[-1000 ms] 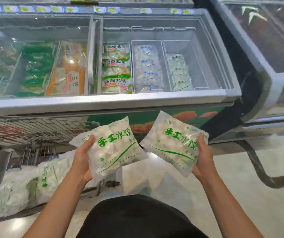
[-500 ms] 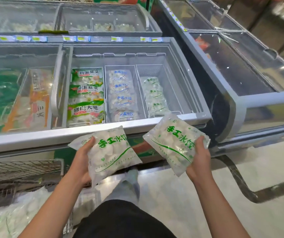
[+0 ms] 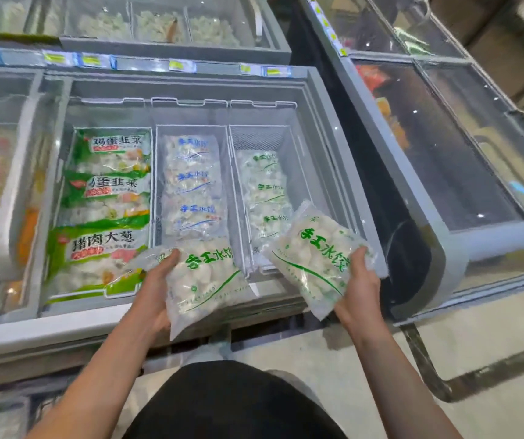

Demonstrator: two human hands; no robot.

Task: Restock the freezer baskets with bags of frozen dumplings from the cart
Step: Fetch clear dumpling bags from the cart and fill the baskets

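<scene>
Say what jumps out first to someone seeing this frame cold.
Two clear bags with green lettering, held up at the freezer's near edge: the left hand holds the left bag, the right hand the right bag. Behind them the open freezer has three baskets in a row: big green-labelled packs on the left, blue-printed bags in the middle, and matching green-printed bags in the right basket, which has space at its far end.

Hands: 2, left point(image 3: 156, 289) and right point(image 3: 357, 285). Green-lettered dumpling bags in hand: 2, one left point(image 3: 205, 280), one right point(image 3: 312, 258). Open freezer baskets: 3. Left basket point(image 3: 64, 217): 3 green bags. Middle basket point(image 3: 157, 185): 3 blue-lettered bags visible. Right basket point(image 3: 298, 153): 3 green-lettered bags visible.
</scene>
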